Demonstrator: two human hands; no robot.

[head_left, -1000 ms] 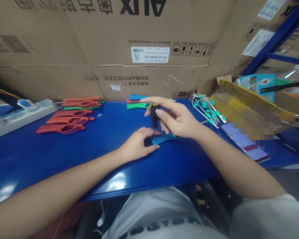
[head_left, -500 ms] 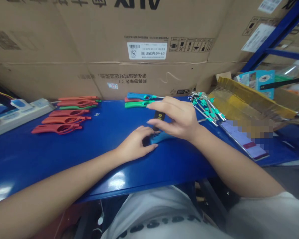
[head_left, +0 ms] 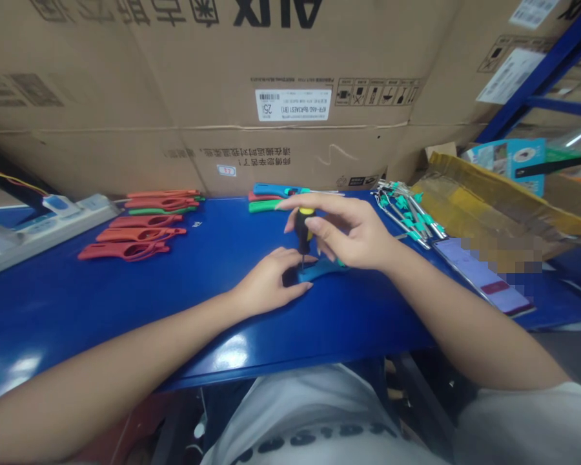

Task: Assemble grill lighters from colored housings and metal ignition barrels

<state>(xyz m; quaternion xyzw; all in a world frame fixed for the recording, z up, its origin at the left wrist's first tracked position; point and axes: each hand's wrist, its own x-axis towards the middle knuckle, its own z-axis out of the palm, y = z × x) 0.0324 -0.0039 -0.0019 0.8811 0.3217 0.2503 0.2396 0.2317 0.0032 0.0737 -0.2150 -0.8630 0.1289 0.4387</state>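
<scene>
Swung upright, the screwdriver, pinched by right-hand fingers, meets a blue plastic handle gripped by left-hand fingers; red handles lie upper left.

Cardboard cartons stand behind a blue workbench, beside blue metal shelving.
</scene>
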